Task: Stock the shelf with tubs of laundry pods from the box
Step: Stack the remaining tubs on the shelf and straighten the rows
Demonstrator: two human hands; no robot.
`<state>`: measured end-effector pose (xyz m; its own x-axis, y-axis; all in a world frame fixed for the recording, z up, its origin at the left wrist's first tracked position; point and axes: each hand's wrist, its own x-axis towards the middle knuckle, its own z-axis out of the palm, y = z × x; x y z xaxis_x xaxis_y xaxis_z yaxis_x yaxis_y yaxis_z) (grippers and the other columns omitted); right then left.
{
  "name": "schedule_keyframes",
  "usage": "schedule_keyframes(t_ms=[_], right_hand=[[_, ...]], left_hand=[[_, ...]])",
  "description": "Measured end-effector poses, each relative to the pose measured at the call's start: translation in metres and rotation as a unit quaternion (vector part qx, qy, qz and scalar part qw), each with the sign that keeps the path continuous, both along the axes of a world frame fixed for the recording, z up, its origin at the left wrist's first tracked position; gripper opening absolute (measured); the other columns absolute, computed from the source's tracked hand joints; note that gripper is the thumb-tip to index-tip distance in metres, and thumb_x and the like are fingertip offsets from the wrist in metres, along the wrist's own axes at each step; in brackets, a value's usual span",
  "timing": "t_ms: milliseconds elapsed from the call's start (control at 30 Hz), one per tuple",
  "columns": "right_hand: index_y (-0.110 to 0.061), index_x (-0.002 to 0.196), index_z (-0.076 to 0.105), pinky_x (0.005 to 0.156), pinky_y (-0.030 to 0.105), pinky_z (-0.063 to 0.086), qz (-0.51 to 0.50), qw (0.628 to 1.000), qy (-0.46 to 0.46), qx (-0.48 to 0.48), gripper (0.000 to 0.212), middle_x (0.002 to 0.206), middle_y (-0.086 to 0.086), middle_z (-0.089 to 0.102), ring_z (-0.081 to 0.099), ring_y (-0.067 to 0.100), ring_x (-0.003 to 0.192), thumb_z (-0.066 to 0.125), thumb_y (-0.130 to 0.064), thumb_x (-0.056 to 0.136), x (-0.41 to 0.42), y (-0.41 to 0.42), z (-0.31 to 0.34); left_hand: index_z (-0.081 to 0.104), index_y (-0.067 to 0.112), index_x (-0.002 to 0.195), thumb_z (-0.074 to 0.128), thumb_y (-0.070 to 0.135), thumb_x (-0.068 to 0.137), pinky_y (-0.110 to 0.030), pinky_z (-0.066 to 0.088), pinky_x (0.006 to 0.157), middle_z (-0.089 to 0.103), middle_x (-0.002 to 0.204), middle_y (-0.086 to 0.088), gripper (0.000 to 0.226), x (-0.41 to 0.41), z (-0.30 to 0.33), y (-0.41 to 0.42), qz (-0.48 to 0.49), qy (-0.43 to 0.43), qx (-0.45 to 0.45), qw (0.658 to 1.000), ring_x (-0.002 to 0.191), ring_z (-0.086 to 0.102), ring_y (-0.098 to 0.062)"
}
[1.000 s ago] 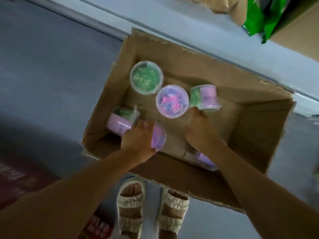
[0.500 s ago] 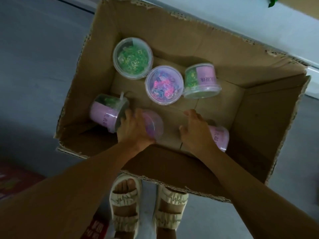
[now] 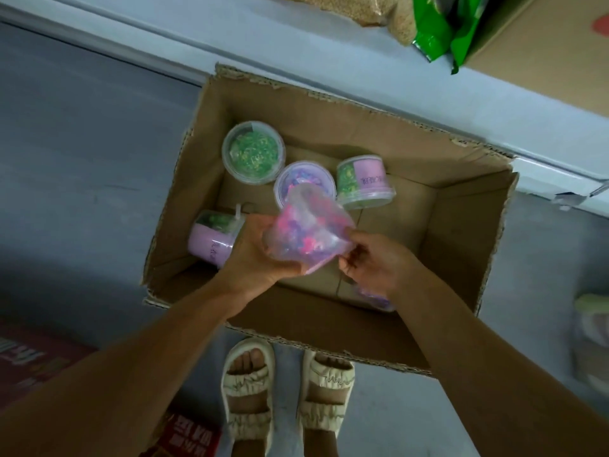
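— Where do we have the pink tub (image 3: 308, 230)?
— Above the box (image 3: 461, 245), tilted; our left hand (image 3: 255, 252) cups its side, fingers curled.
— And our right hand (image 3: 379, 262)?
— Its fingertips pinch the tub's rim.

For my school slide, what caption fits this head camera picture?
Both hands, left hand and right hand, lift a pink tub over the cardboard box.

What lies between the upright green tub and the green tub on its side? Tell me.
In the head view, an upright purple tub sits between the upright green tub and the tipped green tub, partly hidden by the held tub.
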<state>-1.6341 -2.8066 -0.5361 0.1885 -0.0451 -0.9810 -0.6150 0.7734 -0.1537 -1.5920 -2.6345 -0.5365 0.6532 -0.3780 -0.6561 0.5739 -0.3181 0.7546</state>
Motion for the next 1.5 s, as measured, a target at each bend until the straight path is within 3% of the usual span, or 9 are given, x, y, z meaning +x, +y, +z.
schedule_keyframes(t_ms=[167, 267, 367, 500, 733, 933, 1067, 1333, 1500], right_hand=[[-0.005, 0.092, 0.060, 0.061, 0.025, 0.058, 0.156, 0.981, -0.100, -0.064, 0.005, 0.098, 0.029, 0.056, 0.052, 0.024, 0.082, 0.056, -0.007, 0.090, 0.002, 0.004, 0.009], [-0.011, 0.097, 0.063, 0.073, 0.028, 0.056, 0.254, 0.951, -0.143, -0.102, 0.009, 0.104, 0.035, 0.057, 0.055, 0.025, 0.087, 0.055, -0.014, 0.092, 0.005, 0.013, 0.007], [-0.014, 0.100, 0.059, 0.084, 0.034, 0.047, 0.315, 0.924, -0.110, -0.188, 0.023, 0.091, 0.006, 0.059, 0.054, 0.019, 0.088, 0.051, -0.034, 0.094, 0.012, 0.015, -0.007], [-0.013, 0.134, 0.043, 0.084, 0.033, 0.041, 0.385, 0.871, -0.070, -0.298, 0.052, 0.121, 0.003, 0.055, 0.050, 0.015, 0.101, 0.055, -0.039, 0.090, 0.020, 0.011, -0.044], [-0.007, 0.129, 0.048, 0.077, 0.026, 0.042, 0.324, 0.899, -0.071, -0.285, 0.045, 0.114, 0.001, 0.055, 0.051, 0.014, 0.095, 0.053, -0.033, 0.093, 0.040, 0.020, -0.110], [-0.009, 0.127, 0.051, 0.099, 0.046, 0.044, 0.293, 0.913, -0.048, -0.280, 0.048, 0.123, 0.012, 0.058, 0.056, 0.027, 0.112, 0.052, -0.039, 0.090, 0.045, 0.027, -0.134], [-0.010, 0.103, 0.060, 0.076, 0.034, 0.047, 0.322, 0.885, -0.065, -0.330, 0.034, 0.097, 0.009, 0.061, 0.058, 0.024, 0.089, 0.053, -0.040, 0.088, 0.036, 0.030, -0.108], [-0.007, 0.087, 0.059, 0.077, 0.034, 0.041, 0.339, 0.841, -0.085, -0.413, 0.030, 0.090, 0.010, 0.063, 0.056, 0.028, 0.087, 0.056, -0.037, 0.088, 0.027, 0.018, 0.013], [-0.011, 0.078, 0.057, 0.070, 0.029, 0.035, 0.323, 0.815, -0.123, -0.465, 0.027, 0.076, 0.003, 0.059, 0.055, 0.024, 0.081, 0.056, -0.036, 0.089, 0.039, 0.008, 0.125]], left_hand=[[0.040, 0.032, 0.130, 0.067, 0.078, 0.047, -0.037, 0.049, 0.077, 0.058, 0.122, 0.002, 0.098, 0.013, 0.011, 0.006, 0.029, 0.212, 0.061, 0.975, 0.106, 0.060, -0.017], [0.050, 0.026, 0.118, 0.068, 0.063, 0.064, -0.037, 0.052, 0.074, 0.060, 0.119, -0.007, 0.069, 0.015, 0.004, 0.009, 0.116, 0.261, 0.098, 0.953, 0.105, 0.060, -0.025], [0.053, 0.024, 0.092, 0.068, 0.047, 0.076, -0.039, 0.052, 0.084, 0.061, 0.113, -0.009, 0.031, 0.014, -0.005, 0.020, 0.178, 0.227, 0.134, 0.948, 0.105, 0.059, -0.025], [0.053, 0.028, 0.088, 0.064, 0.038, 0.082, -0.035, 0.049, 0.083, 0.059, 0.111, -0.005, 0.016, 0.021, -0.011, 0.036, 0.243, 0.188, 0.106, 0.946, 0.105, 0.057, -0.022], [0.054, 0.022, 0.119, 0.064, 0.038, 0.082, -0.036, 0.050, 0.090, 0.062, 0.116, -0.006, 0.041, 0.032, -0.028, 0.045, 0.305, 0.140, 0.086, 0.938, 0.107, 0.059, -0.021], [0.053, 0.020, 0.123, 0.064, 0.037, 0.081, -0.033, 0.051, 0.086, 0.062, 0.114, -0.005, 0.047, 0.036, -0.031, 0.041, 0.314, 0.129, 0.092, 0.936, 0.103, 0.060, -0.019], [0.058, 0.026, 0.104, 0.062, 0.036, 0.084, -0.034, 0.051, 0.086, 0.064, 0.105, -0.002, 0.022, 0.036, -0.018, 0.041, 0.303, 0.121, 0.088, 0.941, 0.098, 0.061, -0.018], [0.059, 0.028, 0.098, 0.065, 0.038, 0.081, -0.031, 0.052, 0.073, 0.065, 0.103, -0.003, 0.021, 0.037, 0.060, 0.038, 0.315, 0.115, 0.094, 0.937, 0.095, 0.062, -0.020], [0.064, 0.021, 0.096, 0.065, 0.037, 0.081, -0.045, 0.050, 0.089, 0.068, 0.100, -0.012, 0.023, 0.042, 0.153, 0.036, 0.308, 0.114, 0.072, 0.942, 0.094, 0.063, -0.028]])
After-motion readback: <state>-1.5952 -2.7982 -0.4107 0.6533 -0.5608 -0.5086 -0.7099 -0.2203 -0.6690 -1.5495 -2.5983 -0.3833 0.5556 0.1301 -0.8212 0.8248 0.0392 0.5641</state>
